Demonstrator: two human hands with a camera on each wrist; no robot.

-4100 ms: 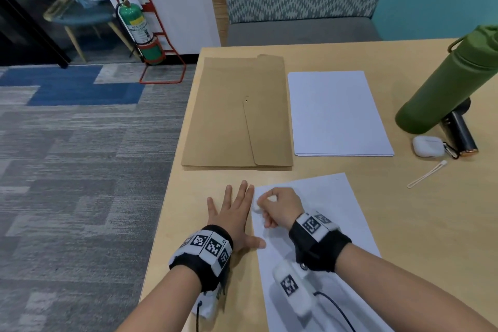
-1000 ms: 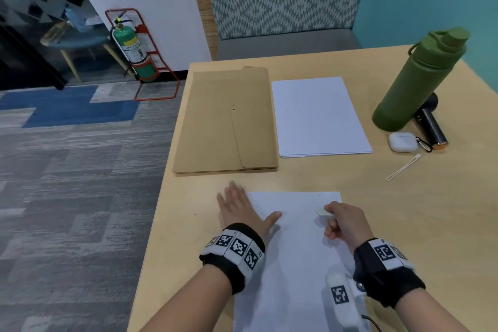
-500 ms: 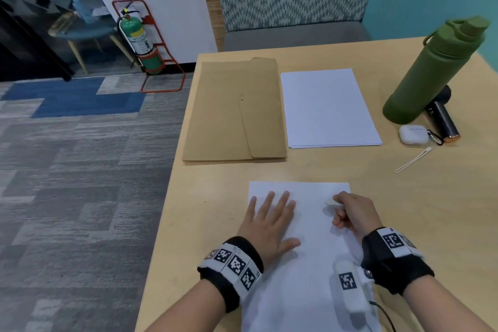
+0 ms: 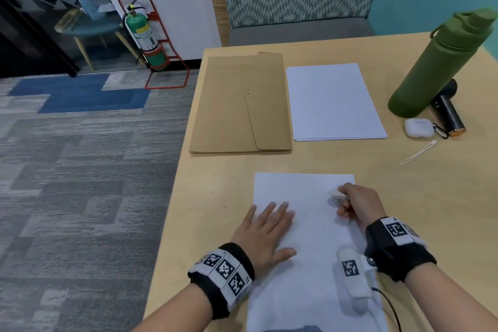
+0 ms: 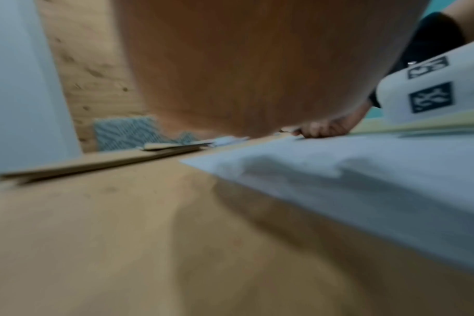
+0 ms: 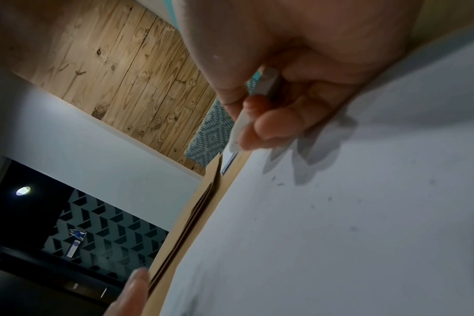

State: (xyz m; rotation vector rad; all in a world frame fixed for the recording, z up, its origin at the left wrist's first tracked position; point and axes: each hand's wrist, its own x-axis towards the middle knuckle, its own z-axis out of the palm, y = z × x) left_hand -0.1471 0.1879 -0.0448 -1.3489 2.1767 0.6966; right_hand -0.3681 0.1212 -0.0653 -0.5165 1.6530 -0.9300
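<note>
A single white sheet of paper (image 4: 304, 226) lies on the wooden table (image 4: 213, 191) in front of me. My left hand (image 4: 265, 232) lies flat on the sheet's left side, fingers straight and spread. My right hand (image 4: 355, 203) is near the sheet's top right corner and pinches a small white eraser (image 4: 336, 193) whose tip touches the paper. In the right wrist view the eraser (image 6: 241, 126) sits between thumb and fingers, with small dark crumbs scattered on the paper (image 6: 338, 213). In the left wrist view the palm (image 5: 244, 64) fills the top, above the sheet (image 5: 352, 181).
A brown envelope (image 4: 239, 102) and a stack of white paper (image 4: 334, 100) lie further back. At the right stand a green bottle (image 4: 436, 67), a dark cylinder (image 4: 448, 113), a white earbud case (image 4: 419, 128) and a thin white strap (image 4: 417, 153). The table's left edge drops to carpet.
Over four seconds the sheet was straightened and my right hand with the eraser went from its top left to its top right. My left hand moved from the table onto the paper.
</note>
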